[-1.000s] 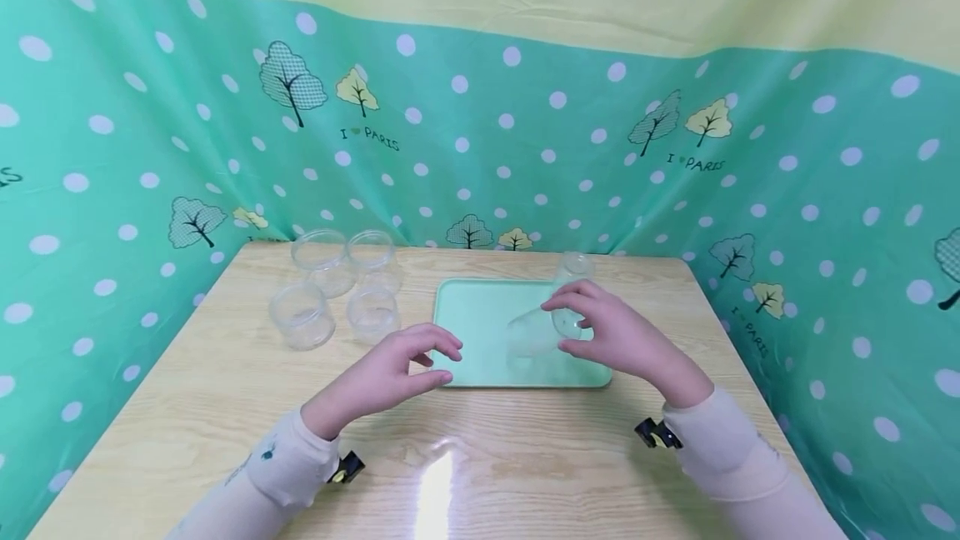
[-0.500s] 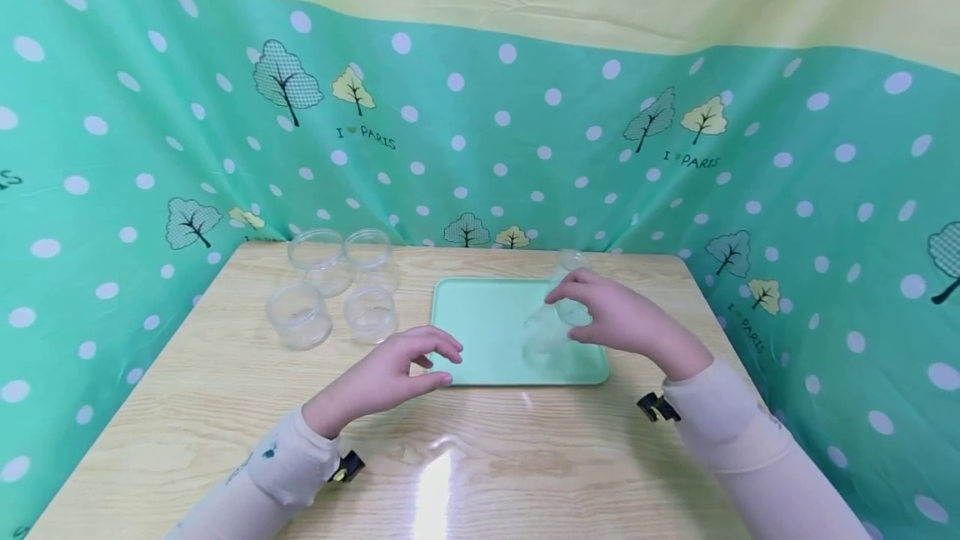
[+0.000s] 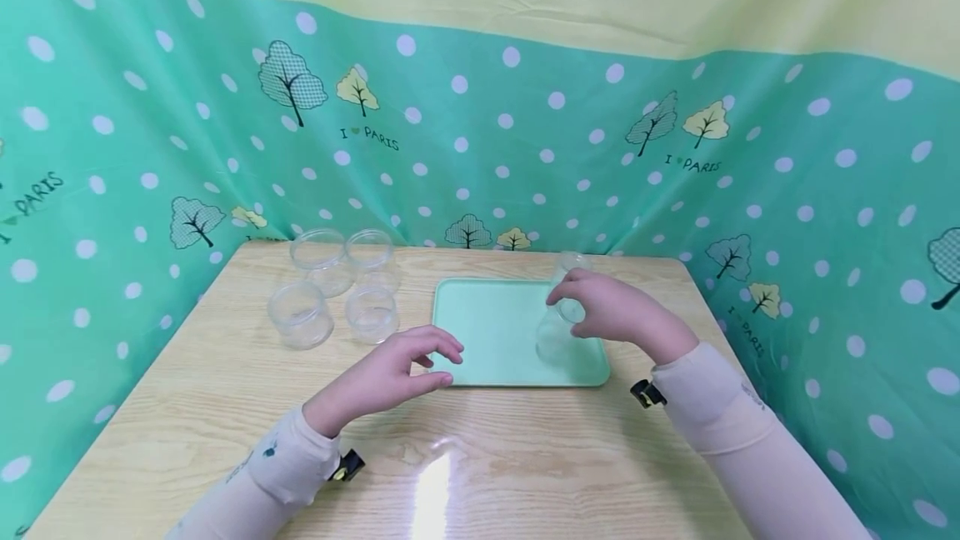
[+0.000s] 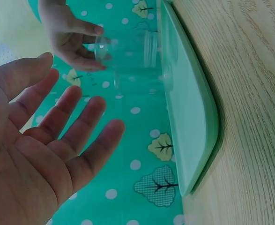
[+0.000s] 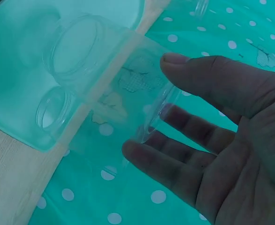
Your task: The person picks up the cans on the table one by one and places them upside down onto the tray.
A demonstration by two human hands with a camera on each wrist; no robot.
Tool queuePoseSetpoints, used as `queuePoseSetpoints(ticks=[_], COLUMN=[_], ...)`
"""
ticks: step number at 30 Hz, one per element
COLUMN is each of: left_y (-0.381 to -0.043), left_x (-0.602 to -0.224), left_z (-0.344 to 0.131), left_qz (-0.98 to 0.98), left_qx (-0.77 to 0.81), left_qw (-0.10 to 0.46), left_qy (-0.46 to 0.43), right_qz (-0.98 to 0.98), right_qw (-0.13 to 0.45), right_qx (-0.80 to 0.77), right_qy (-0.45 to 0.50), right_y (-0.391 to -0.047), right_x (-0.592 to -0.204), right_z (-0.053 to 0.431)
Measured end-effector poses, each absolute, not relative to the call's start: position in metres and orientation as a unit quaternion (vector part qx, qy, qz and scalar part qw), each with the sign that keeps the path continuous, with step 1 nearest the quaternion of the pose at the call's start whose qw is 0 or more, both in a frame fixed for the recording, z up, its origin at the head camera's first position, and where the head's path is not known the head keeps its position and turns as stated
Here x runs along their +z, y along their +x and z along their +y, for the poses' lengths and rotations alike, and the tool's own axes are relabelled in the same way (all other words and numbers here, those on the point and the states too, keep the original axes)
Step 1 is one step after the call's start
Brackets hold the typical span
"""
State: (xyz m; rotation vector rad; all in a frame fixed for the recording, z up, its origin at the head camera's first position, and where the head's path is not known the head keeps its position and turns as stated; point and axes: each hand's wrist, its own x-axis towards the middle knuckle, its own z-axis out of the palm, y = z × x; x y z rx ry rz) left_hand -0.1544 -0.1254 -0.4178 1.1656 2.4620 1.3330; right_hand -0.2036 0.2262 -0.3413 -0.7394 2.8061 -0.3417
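Note:
Fingertips and thumb of my right hand (image 3: 618,307) pinch a clear jar (image 3: 553,344) near its upper end, over the right part of a light green tray (image 3: 480,332). In the left wrist view this held jar (image 4: 125,49) has its threaded neck towards the tray; whether it touches, I cannot tell. A second clear jar (image 3: 573,261) stands just behind it, partly hidden by the hand; the right wrist view shows its ringed neck (image 5: 53,110) at the tray. My left hand (image 3: 390,369) hovers by the tray's left front corner, fingers loosely bent, holding nothing.
Several clear jars stand grouped on the table left of the tray, among them a front jar (image 3: 300,319) and a back one (image 3: 322,265). The wooden table (image 3: 480,457) meets a green dotted cloth (image 3: 480,165) at the back and sides.
The held jar has swung from a slant towards the left to nearly upright, over the tray's right part. My right hand has shifted slightly back. The left hand stays still.

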Motion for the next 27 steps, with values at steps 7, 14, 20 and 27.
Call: queuePoseSetpoints(ticks=[7, 14, 20, 27], left_y=[-0.1539, -0.1538, -0.1538, -0.1538], left_x=[-0.4168, -0.4192, -0.4188, -0.418], left_z=[-0.1251, -0.126, -0.1264, -0.1263], left_qz=[0.816, 0.813, 0.815, 0.814], left_qx=[0.433, 0.436, 0.433, 0.431], left_qw=[0.057, 0.06, 0.056, 0.055], left_qy=[0.378, 0.38, 0.382, 0.386], right_qz=[0.957, 0.959, 0.961, 0.962], right_qw=[0.107, 0.117, 0.123, 0.139], right_qx=[-0.099, -0.079, -0.073, -0.062], right_qy=[-0.251, -0.245, -0.237, -0.225], right_y=[-0.2068, -0.2095, -0.2121, -0.2133], right_x=[-0.3437, -0.3476, -0.3491, -0.3515], right_z=[0.2255, 0.2262, 0.2281, 0.23])
